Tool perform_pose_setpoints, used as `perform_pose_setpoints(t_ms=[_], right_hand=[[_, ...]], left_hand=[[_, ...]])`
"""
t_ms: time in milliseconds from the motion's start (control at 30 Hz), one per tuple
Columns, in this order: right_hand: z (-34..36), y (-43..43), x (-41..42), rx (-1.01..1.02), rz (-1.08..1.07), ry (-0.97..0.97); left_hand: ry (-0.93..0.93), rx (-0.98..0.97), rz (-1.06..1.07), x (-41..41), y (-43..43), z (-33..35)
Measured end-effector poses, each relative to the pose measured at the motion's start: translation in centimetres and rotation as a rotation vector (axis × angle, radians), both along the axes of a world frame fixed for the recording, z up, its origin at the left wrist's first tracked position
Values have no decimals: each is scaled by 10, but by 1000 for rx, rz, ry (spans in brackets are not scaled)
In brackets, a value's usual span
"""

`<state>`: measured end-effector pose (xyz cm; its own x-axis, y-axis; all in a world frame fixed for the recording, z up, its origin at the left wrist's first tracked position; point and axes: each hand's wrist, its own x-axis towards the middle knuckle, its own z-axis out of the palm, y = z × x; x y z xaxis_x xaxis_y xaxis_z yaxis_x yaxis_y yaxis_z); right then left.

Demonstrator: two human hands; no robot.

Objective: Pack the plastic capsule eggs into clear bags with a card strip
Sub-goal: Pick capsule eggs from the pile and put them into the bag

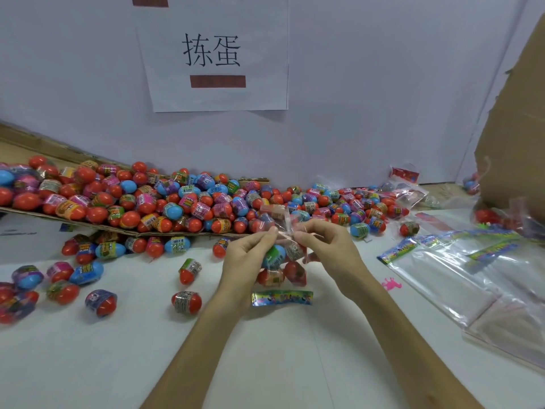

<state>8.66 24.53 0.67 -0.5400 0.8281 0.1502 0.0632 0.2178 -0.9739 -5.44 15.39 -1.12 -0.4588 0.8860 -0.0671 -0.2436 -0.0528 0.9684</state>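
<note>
- Capsule eggs [274,256]: four seen inside one clear bag [278,216], one card strip [281,298] at its bottom.
- Left hand [250,255] and right hand [327,249] each pinch the bag's mouth.
- Egg heap [177,199] lies behind; empty bags [460,270] lie to the right.

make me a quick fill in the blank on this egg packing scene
The left hand and right hand pinch the bag of eggs at its ___.
The card strip sits at that bag's ___.
The stack of empty bags lies on the person's ___ side.
The small toy figure on the table is ___.
Missing words: top; bottom; right; pink.
</note>
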Motion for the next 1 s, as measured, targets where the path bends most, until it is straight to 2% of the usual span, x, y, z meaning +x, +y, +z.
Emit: perform_pose_setpoints(t_ms=[133,300,433,533,733,1000], right_hand=[[3,-2,2,22,60,-13],[3,-3,2,116,-8,-25],[4,-2,2,7,-42,67],[6,-1,5,-50,-86,139],[8,-5,4,-62,-160,156],[9,-6,2,-86,-127,119]], left_hand=[[-38,-31,-2,-3,-1,1],[-44,-38,-10,-1,-3,2],[4,-6,11,1,-3,4],[-47,-14,9,4,-3,7],[-6,40,77,6,-4,10],[-13,94,125,1,-3,11]])
